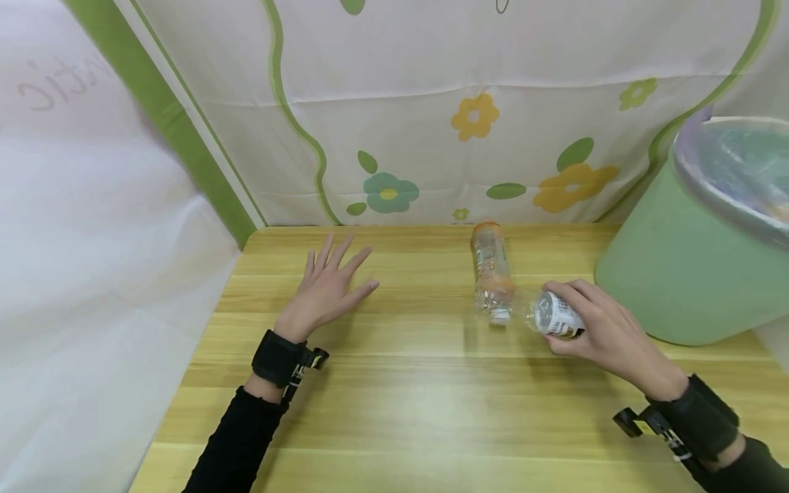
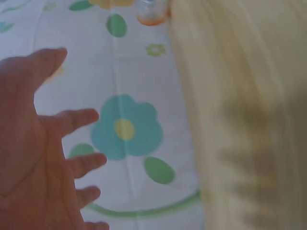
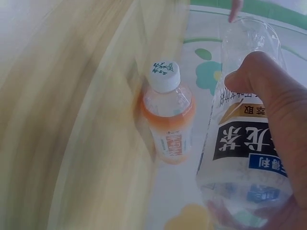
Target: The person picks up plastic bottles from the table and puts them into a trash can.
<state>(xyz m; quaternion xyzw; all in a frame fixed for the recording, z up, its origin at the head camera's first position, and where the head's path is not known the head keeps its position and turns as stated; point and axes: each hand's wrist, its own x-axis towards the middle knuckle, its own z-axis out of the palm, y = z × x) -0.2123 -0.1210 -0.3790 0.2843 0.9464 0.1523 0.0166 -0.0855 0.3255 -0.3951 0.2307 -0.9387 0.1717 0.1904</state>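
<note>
My right hand (image 1: 600, 329) grips a clear plastic bottle (image 3: 244, 143) with a black, white and blue label, holding it tilted over the table. In the right wrist view the thumb lies across the bottle's side. A second clear bottle (image 1: 491, 263), with orange bands and a white cap (image 3: 164, 76), lies on its side on the table, its cap toward the near edge. It is just left of the held bottle. My left hand (image 1: 320, 287) is spread over the table's far left part, palm down, fingers straight, holding nothing.
A green bin (image 1: 684, 253) with a clear plastic liner (image 1: 748, 154) stands on the right, close beyond my right hand. Behind the wooden table (image 1: 394, 404) hangs a white cloth (image 1: 401, 130) with printed flowers. White sheeting (image 1: 105, 287) hangs along the left side.
</note>
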